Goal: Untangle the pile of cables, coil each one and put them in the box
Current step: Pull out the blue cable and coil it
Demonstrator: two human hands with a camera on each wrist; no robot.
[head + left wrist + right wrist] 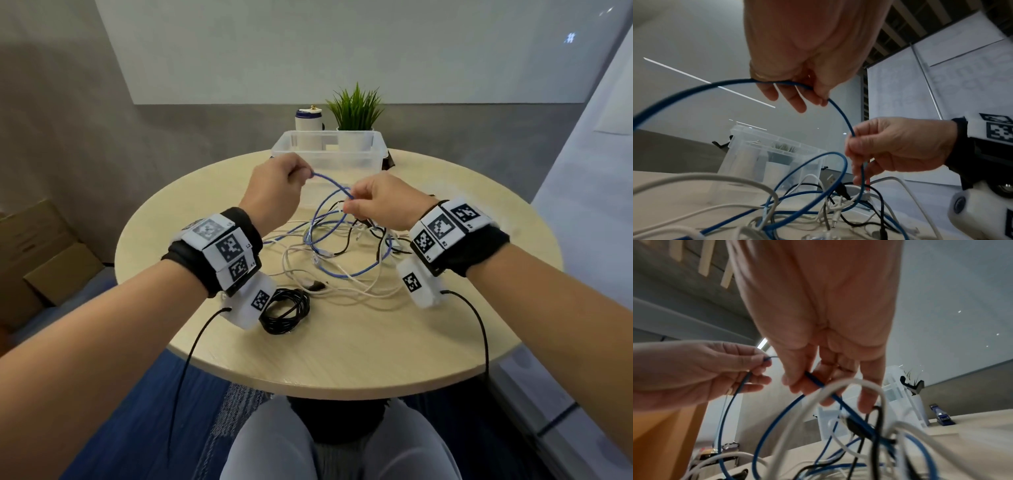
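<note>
Two hands are up over the round pale wooden table (342,359), both pinching the same thin blue cable (330,183): my left hand (274,192) grips it higher, my right hand (380,202) lower and nearer the heap, with a short arc of cable between them. Below them lies the loose tangle of white, black and blue cables (342,253), the blue one looping down into it and crossing under white strands. A coiled black cable (286,310) sits apart near my left wrist. The clear plastic box (329,150) stands at the far edge, with a white cylinder with a blue cap (309,120) and a small green potted plant (356,109) behind it. Cardboard boxes (41,253) stand on the floor at left.

The left wrist view shows the cable (840,112) running under my curled left fingers (793,99) and into my right hand's (898,146) grip. The right wrist view shows a small blue object (942,416) on the table beside the box; I cannot make out what it is. That view is blurred, so the knotted crossings stay unclear.
</note>
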